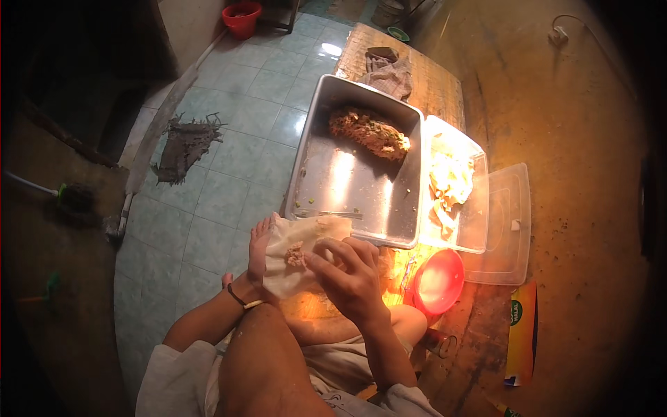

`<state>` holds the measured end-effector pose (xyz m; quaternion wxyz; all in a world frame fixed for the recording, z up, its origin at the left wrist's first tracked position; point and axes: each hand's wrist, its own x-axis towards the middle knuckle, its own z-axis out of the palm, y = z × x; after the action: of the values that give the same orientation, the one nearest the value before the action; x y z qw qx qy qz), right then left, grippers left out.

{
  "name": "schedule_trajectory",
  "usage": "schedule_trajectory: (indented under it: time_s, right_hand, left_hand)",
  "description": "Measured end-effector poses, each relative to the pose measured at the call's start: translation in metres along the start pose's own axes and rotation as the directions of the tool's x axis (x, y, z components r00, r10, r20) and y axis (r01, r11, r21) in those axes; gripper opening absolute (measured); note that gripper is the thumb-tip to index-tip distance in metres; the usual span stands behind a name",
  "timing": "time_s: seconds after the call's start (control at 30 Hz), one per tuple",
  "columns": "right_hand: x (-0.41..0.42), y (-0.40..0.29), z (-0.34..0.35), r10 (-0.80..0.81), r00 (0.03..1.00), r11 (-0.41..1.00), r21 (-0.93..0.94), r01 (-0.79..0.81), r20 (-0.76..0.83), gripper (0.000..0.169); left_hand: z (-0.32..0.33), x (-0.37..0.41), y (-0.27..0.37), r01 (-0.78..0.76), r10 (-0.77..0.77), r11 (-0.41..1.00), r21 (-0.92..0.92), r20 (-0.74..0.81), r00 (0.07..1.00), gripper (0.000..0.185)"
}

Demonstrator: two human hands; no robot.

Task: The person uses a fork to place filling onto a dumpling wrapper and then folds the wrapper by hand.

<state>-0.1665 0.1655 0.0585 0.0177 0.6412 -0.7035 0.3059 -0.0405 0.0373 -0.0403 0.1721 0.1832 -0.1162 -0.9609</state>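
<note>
My left hand (257,255) supports a thin, pale wrapper sheet (284,279), spread over its palm with the fingertips showing past the sheet's edge. On the sheet sits a small lump of minced filling (295,254). The curled fingers of my right hand (349,276) are at this lump; whether they pinch any of it I cannot tell. Just beyond my hands stands a rectangular metal pan (359,208). A large mound of minced mixture with green bits (370,133) lies at its far end, and thin sticks (333,214) lie at its near end.
Right of the pan, a clear plastic container (469,237) holds pale, overexposed sheets (451,180). Its lid (508,224) lies alongside. Nearer are a red bowl (440,281) and a glass mug (440,344). A checked cloth (388,73) rests on the wooden bench (437,78) behind.
</note>
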Motion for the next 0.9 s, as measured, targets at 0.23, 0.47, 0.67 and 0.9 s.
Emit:
schedule_trajectory:
  time_s: [0.23,0.47,0.67,0.9]
  right_hand:
    - [0.006,-0.006,-0.026,0.088,0.991,0.995,0.028,-0.091,0.097,0.052]
    - [0.01,-0.006,-0.018,-0.001,0.978,0.983,-0.179,0.04,0.21,0.05]
    - [0.002,-0.011,-0.027,0.107,0.982,0.989,-0.119,-0.09,0.154,0.052]
    - [-0.028,0.021,-0.063,0.2,0.973,0.977,-0.055,-0.208,-0.116,0.044]
  left_hand:
    - [0.027,-0.01,0.003,0.001,0.001,0.999,-0.035,0.059,0.998,0.059]
    - [0.024,-0.017,0.008,-0.022,0.024,0.999,-0.045,0.03,0.999,0.056]
    - [0.026,-0.015,0.009,0.01,-0.009,1.0,-0.028,0.023,1.0,0.055]
    - [0.052,-0.011,0.009,0.076,-0.059,0.993,-0.086,0.188,0.98,0.055]
